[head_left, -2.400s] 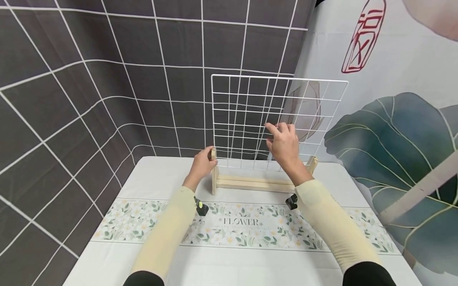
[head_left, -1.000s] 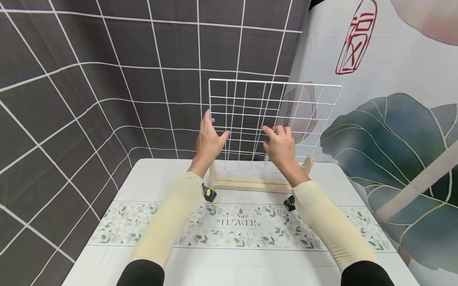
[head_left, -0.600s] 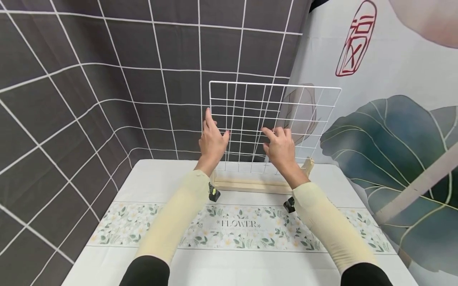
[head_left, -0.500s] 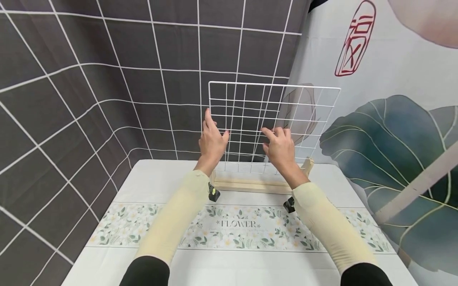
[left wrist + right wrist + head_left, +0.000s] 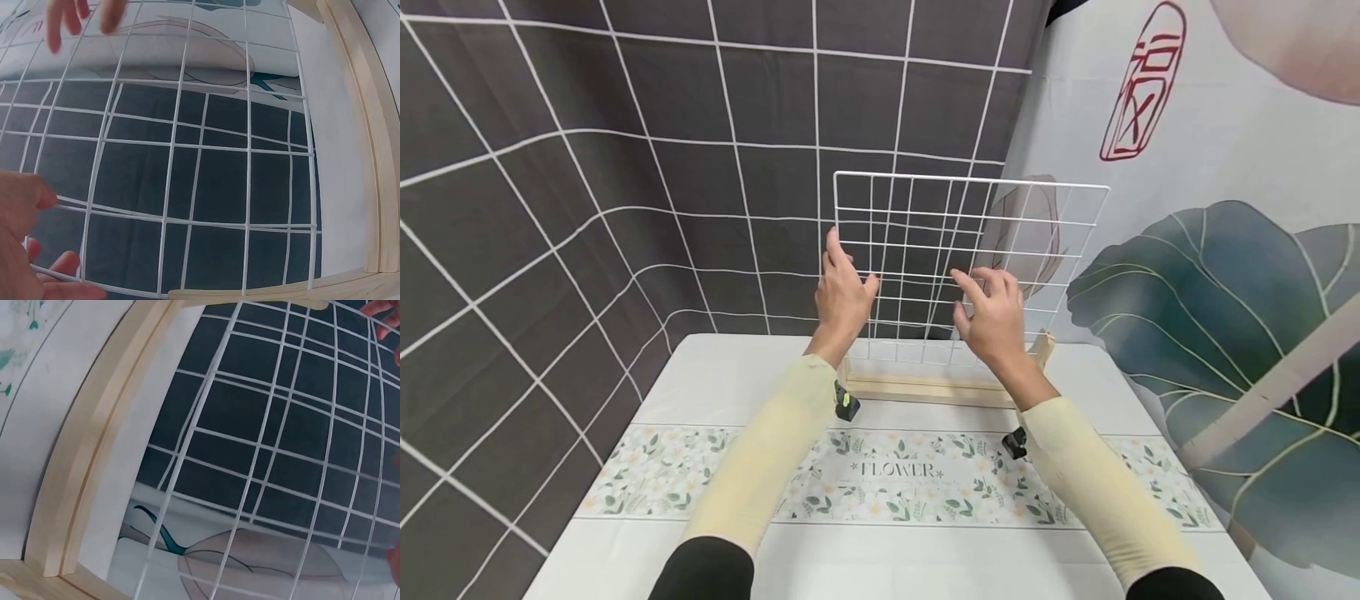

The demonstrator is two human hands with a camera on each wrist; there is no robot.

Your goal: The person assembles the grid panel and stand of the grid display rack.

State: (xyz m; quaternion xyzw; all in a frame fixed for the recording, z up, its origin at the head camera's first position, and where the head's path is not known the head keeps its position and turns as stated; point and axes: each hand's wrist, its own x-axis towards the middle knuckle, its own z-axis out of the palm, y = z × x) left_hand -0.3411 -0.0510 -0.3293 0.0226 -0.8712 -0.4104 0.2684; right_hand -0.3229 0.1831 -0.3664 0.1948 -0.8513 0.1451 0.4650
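A white wire grid panel stands in a pale wooden stand near the back of the table, leaning slightly. My left hand holds the panel's left edge; in the left wrist view the thumb is on one side of the wires and fingers curl at the edge wire. My right hand is in front of the panel's middle right, fingers loosely bent, seemingly apart from the wires. Its blurred fingers show at the top of the left wrist view. The grid's lower edge runs along the wooden bar.
The table has a white cover with a flowered band. A dark grey curtain with white lines hangs behind and to the left. A white leaf-print cloth hangs on the right. Small black devices sit at the wrists.
My left hand has risen from the stand's left upright to the panel's left edge. The right hand has just shifted slightly right and down, off the wires. The panel sits slightly lower in view.
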